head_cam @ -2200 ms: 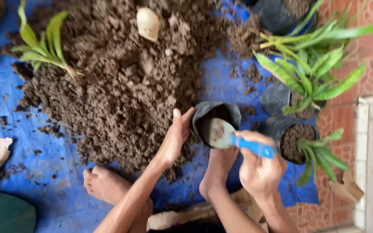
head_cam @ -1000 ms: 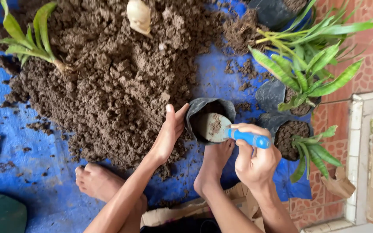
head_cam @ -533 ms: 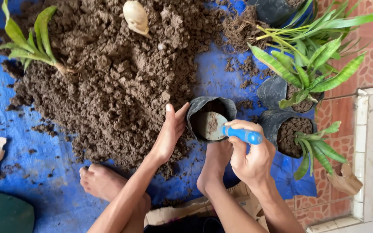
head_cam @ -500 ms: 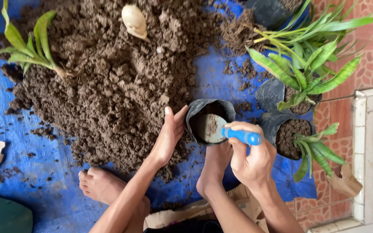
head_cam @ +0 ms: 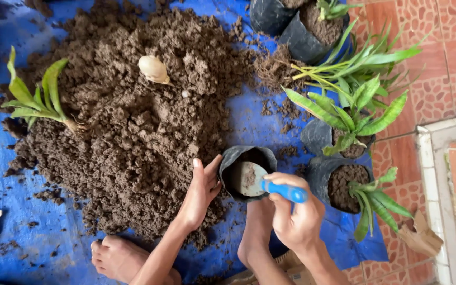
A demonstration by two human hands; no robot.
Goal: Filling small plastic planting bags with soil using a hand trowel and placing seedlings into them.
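- Directly below you, a small black plastic grow bag [head_cam: 234,161] stands open-mouthed on a blue tarp [head_cam: 262,119], at the edge of a big mound of crumbly brown soil [head_cam: 133,116].
- Inside the bag's mouth sits the pale metal blade of a trowel [head_cam: 249,177], dusted with a little soil; its handle is bright blue.
- Your right hand [head_cam: 296,221] has its fingers clenched around that blue handle, wrist bent, tilting the blade into the bag.
- Your left hand [head_cam: 201,190] rests flat against the bag's left side, fingers straight and loose, thumb touching the rim, steadying it without gripping.
- Just right of the bag, two more black bags [head_cam: 323,177] are filled with soil, each holding a green, strap-leaved seedling [head_cam: 370,198].
- A loose seedling [head_cam: 38,100] lies on the mound's left side, and a pale bulb [head_cam: 153,68] rests near its top.
- Your bare feet [head_cam: 117,256] rest on the tarp below the mound.
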